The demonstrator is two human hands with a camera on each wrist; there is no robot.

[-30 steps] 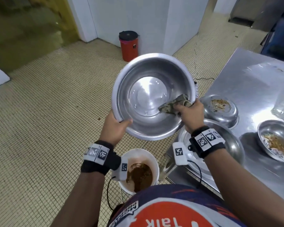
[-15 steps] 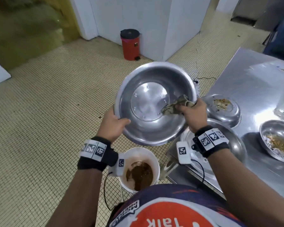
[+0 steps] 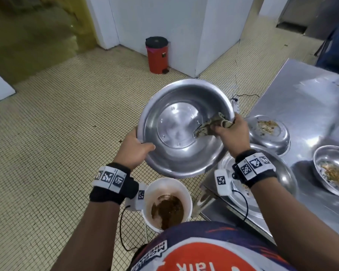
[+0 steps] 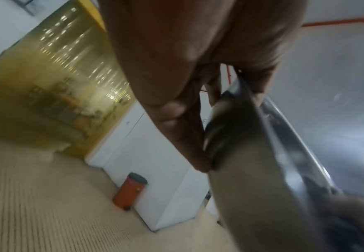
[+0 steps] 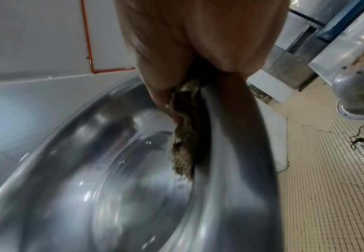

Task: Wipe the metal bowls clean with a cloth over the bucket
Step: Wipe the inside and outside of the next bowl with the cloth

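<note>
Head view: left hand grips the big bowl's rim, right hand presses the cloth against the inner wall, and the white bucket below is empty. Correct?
One thing is wrong. The white bucket is not empty: the head view shows brown sludge in it. The rest stands: the left hand grips the big bowl at its rim, and the right hand presses the cloth against the inner wall.

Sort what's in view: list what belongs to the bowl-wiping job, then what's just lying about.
In the job:
held bowl, gripped by the left hand
cloth in the right hand
bucket
dirty bowls on the table

Lying about:
red bin
floor cable
</note>
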